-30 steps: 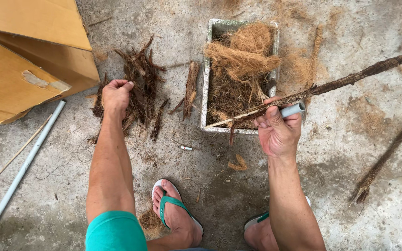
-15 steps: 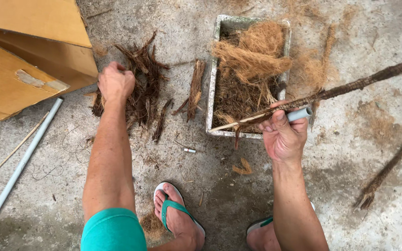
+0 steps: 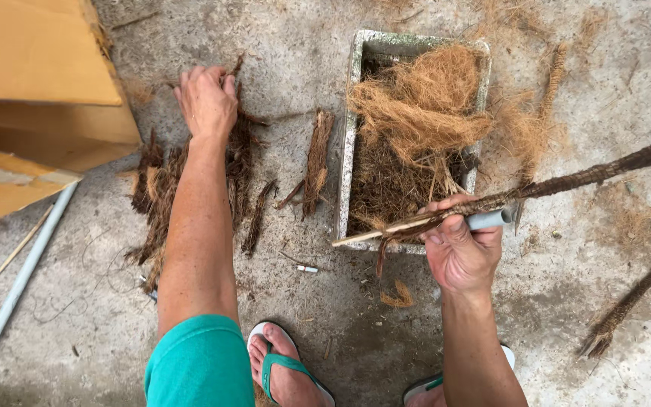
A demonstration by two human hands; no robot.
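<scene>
Brown fibrous stalk (image 3: 536,188) lay across the grey trough (image 3: 349,143) of coir, clenched in the right hand (image 3: 459,249) together with a pale grey handle (image 3: 489,219). Left hand (image 3: 206,99) pressed, fingers loosely curled, on the bark strips (image 3: 161,192) beside the cardboard box (image 3: 35,90).

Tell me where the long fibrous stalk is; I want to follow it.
In the head view the long fibrous stalk lies on the right, gripped by the right hand, its tip over the near edge of the grey trough.
</scene>
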